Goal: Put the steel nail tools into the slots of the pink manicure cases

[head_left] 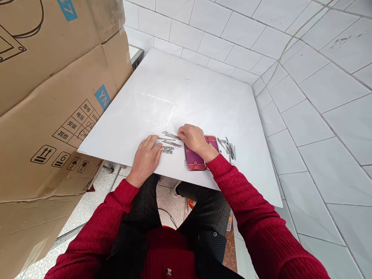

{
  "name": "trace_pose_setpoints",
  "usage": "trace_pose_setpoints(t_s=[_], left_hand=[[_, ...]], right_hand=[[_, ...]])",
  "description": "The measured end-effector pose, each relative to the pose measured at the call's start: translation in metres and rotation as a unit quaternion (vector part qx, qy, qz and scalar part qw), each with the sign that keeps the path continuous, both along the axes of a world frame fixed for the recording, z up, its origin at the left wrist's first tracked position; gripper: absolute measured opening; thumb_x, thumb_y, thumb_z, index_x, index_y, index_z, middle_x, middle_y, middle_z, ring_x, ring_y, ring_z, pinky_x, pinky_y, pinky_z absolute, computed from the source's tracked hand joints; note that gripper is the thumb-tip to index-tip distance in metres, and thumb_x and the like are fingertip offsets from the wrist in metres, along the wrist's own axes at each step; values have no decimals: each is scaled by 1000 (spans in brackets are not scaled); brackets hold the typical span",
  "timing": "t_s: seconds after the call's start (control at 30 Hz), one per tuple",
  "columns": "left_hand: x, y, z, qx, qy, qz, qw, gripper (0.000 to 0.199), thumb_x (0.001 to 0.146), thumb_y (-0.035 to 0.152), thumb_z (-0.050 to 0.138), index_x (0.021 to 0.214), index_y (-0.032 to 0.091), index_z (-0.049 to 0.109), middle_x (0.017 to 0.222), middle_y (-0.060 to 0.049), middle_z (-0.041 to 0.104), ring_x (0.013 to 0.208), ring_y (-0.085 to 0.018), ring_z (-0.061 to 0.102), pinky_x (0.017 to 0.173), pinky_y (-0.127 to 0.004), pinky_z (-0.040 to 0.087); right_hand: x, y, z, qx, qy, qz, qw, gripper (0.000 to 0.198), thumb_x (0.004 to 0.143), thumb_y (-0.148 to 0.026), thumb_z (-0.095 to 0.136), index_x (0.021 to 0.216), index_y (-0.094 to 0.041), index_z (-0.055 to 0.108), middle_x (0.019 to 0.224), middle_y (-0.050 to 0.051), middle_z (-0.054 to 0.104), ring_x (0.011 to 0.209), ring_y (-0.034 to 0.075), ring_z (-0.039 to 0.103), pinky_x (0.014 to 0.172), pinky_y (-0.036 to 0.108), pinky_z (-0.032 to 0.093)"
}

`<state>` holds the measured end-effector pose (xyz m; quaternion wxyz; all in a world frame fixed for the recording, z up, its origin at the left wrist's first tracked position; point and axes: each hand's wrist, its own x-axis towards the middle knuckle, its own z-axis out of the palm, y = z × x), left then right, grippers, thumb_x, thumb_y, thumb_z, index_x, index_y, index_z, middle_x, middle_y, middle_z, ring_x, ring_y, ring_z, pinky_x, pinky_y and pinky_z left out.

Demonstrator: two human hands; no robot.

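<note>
A white board (pixel 180 93) lies flat in front of me as a work surface. Near its front edge an open pink-purple case (pixel 196 157) lies flat. My right hand (pixel 195 140) rests over the case's far end, fingertips pinching a thin metal tool (pixel 171 135). Several small metal manicure tools (pixel 170 145) lie loose between my hands. My left hand (pixel 147 157) lies palm-down on the board just left of them, fingertips touching the nearest tool. Another small heap of metal tools (pixel 229 148) lies right of the case.
Large stacked cardboard boxes (pixel 46 97) stand close on the left, overlapping the board's left edge. White tiled wall (pixel 319 97) runs along the back and right. Below the board's front edge are my knees and a speckled floor (pixel 95 201).
</note>
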<state>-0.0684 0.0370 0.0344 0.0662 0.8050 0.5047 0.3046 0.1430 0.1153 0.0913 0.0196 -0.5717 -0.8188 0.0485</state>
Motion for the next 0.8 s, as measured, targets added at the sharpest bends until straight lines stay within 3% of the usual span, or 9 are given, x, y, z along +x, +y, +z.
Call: trace_pose_setpoints(t_s=[0.1, 0.37, 0.57, 0.8], left_hand=[[0, 1, -1, 5, 8, -1, 1000, 29, 104, 22, 40, 113, 18, 68, 143, -17, 57, 137, -34, 49, 111, -56, 47], [0, 1, -4, 9, 11, 4, 1000, 29, 105, 23, 40, 113, 18, 68, 143, -17, 57, 138, -33, 49, 111, -55, 47], [-1, 1, -5, 12, 8, 4, 1000, 29, 105, 23, 40, 111, 18, 68, 142, -17, 57, 138, -33, 49, 111, -55, 47], [-1, 0, -3, 32, 18, -8, 999, 28, 106, 25, 41, 105, 18, 68, 138, -16, 60, 136, -31, 52, 111, -52, 48]], right_hand=[[-1, 1, -1, -15, 0, 15, 1000, 24, 100, -20, 51, 100, -20, 75, 107, 8, 72, 95, 22, 61, 70, 30, 34], [1, 5, -8, 1, 17, -28, 999, 25, 98, -17, 49, 94, -20, 74, 102, 6, 71, 86, 20, 60, 66, 30, 32], [4, -15, -4, -22, 67, 17, 997, 20, 99, -22, 55, 100, -20, 75, 105, 6, 72, 92, 19, 62, 72, 29, 36], [2, -25, -1, -53, 0, 14, 999, 21, 101, -22, 55, 99, -19, 75, 105, 8, 74, 97, 22, 64, 73, 30, 36]])
